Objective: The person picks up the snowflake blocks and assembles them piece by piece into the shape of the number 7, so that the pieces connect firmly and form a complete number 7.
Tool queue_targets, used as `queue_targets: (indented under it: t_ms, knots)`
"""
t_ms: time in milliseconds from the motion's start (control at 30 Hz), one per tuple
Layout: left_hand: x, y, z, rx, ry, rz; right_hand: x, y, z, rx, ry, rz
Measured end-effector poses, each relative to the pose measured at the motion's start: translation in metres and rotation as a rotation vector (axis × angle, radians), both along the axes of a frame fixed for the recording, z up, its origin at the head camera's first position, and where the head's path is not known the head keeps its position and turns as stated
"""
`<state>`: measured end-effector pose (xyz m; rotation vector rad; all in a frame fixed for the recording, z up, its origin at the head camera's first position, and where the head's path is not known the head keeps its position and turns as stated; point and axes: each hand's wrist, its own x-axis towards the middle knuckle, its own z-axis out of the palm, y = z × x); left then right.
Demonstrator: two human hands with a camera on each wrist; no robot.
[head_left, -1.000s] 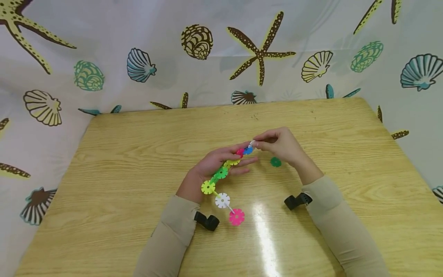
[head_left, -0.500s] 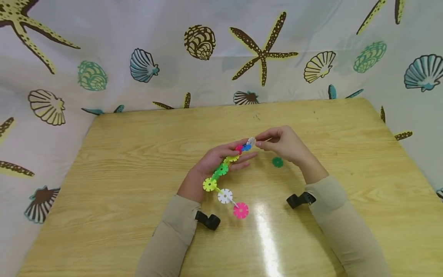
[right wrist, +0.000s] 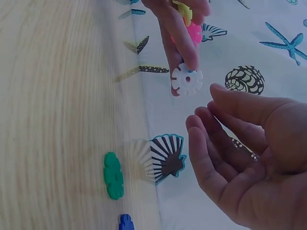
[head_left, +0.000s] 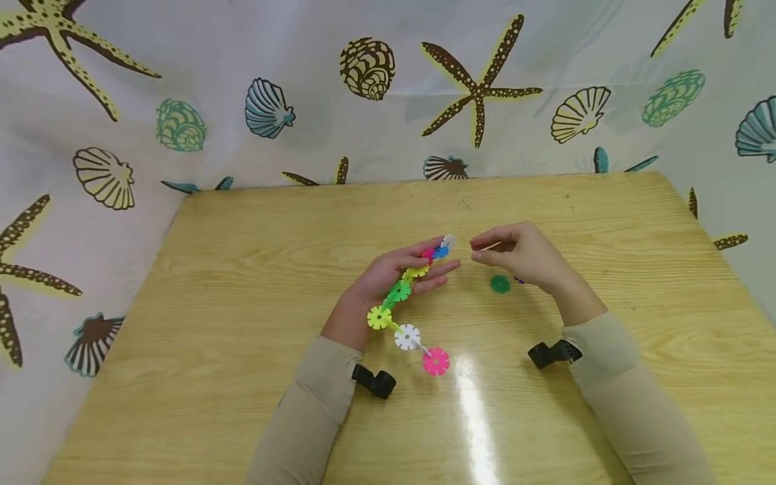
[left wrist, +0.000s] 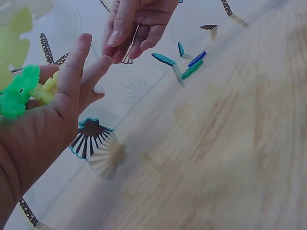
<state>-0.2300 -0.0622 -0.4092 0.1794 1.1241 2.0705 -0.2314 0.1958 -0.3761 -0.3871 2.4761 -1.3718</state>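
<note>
My left hand (head_left: 383, 275) pinches a chain of interlocking notched plastic discs (head_left: 399, 291) near its far end, between thumb and fingers, the other fingers stretched out. Pink, white, yellow, green and blue discs make up the chain, and its near end hangs past the wrist with a pink disc (head_left: 436, 364) last. At the far tip a white disc (right wrist: 194, 85) stands beyond the left fingertips. Just to the right, my right hand (head_left: 530, 256) is apart from the chain, its fingers gently bent and nothing between them. The left wrist view shows green and yellow discs (left wrist: 19, 93) by the palm.
On the wooden table (head_left: 254, 269), a loose green disc (head_left: 500, 283) lies below the right hand. Beside it is a blue disc (right wrist: 126, 223), mostly hidden by that hand in the head view. A shell-patterned cloth (head_left: 321, 135) hangs along the table's back and sides.
My right hand has let go of the white disc at the chain's tip and drawn away to the right. The left hand still holds the chain. The blue disc now shows.
</note>
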Motion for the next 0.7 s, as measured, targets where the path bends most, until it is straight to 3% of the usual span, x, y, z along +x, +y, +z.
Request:
queue_targets:
  t_ms: [267, 700]
  knots:
    - [-0.002, 0.001, 0.001, 0.015, 0.001, -0.020, 0.006, 0.015, 0.000, 0.058, 0.008, 0.080]
    - [-0.002, 0.001, 0.000, 0.021, -0.004, -0.045, 0.000, 0.041, -0.022, 0.059, -0.032, 0.197]
